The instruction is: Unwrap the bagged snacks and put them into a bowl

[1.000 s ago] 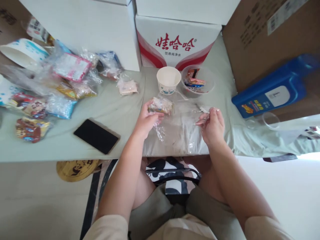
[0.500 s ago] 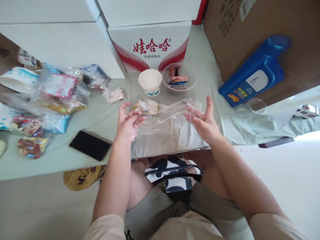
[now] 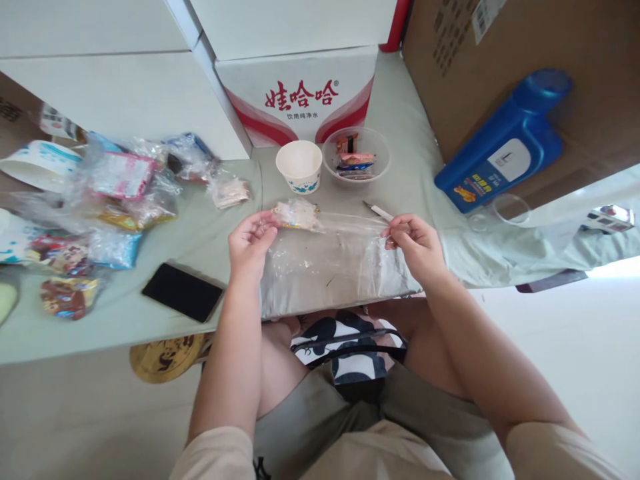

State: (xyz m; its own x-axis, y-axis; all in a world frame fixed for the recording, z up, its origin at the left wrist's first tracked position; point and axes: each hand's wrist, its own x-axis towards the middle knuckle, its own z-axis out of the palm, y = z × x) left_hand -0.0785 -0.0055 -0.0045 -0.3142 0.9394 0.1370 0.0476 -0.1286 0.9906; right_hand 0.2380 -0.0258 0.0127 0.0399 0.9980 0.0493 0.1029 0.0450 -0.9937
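My left hand [image 3: 250,241] pinches the left edge of a clear plastic bag [image 3: 330,257], and my right hand [image 3: 414,244] pinches its right edge. Between the two hands the bag is stretched flat over the pale green table [image 3: 210,220] near its front edge. A small wrapped snack [image 3: 296,213] lies on the table just beyond the bag's top edge, close to my left fingers. Behind it stand a white paper cup [image 3: 300,165] and a clear plastic bowl [image 3: 356,157] that holds several wrapped sweets.
A black phone [image 3: 182,291] lies left of my left arm. A heap of snack packets in plastic [image 3: 115,193] covers the table's left side. White cartons [image 3: 300,93] stand at the back, and a blue jug [image 3: 505,157] leans on a cardboard box [image 3: 500,53] at the right. A thin white stick [image 3: 379,211] lies near my right hand.
My left hand set the wrapped snack down on the table. Both hands opened briefly, then closed on the bag's two edges and pulled it taut.
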